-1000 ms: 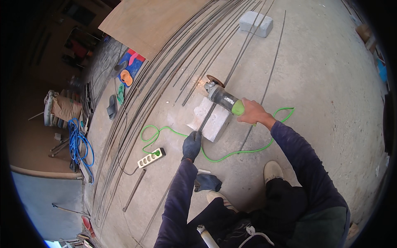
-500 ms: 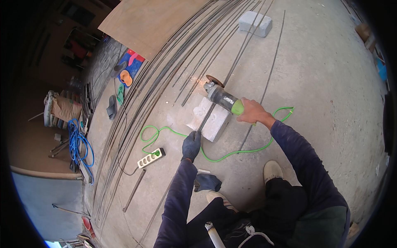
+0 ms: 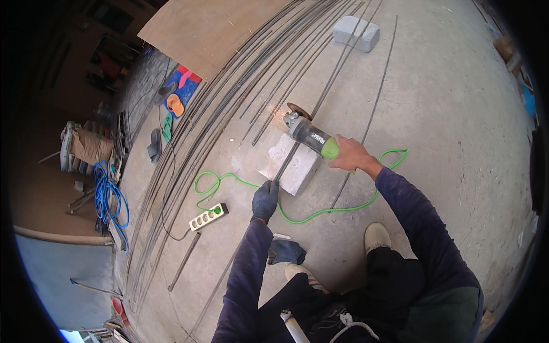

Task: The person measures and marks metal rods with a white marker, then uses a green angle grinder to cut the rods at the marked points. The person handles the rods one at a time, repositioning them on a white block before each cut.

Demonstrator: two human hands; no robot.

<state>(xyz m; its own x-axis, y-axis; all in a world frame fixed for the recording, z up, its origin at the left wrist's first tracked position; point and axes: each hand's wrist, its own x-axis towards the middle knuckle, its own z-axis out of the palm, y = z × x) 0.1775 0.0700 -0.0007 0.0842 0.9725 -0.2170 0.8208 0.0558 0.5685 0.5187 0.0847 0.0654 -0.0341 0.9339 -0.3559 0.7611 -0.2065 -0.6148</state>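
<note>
My bare right hand (image 3: 350, 154) is wrapped round the green rear end of an angle grinder (image 3: 310, 136). Its brown disc (image 3: 299, 111) meets the steel rods just beyond a pale concrete block (image 3: 301, 170), and sparks show to the left of the disc. In a dark glove, my left hand (image 3: 265, 201) grips the steel rods (image 3: 288, 159) at the near side of that block. The rods run over the block and away to a second grey block (image 3: 355, 34) at the back. How many rods the glove holds is hidden.
A green cord (image 3: 309, 220) loops across the floor to a power strip (image 3: 208, 217). Many long rods (image 3: 211, 114) lie to the left beside a wooden board (image 3: 197, 37). A dark glove (image 3: 287, 251) lies by my feet. Sandals (image 3: 154, 146) and a coiled blue hose (image 3: 108, 197) are farther left.
Both hands hold nearly the same positions, with the grinder at the rods. Sparks near the disc look fewer and closer to it now. The view has shifted very slightly.
</note>
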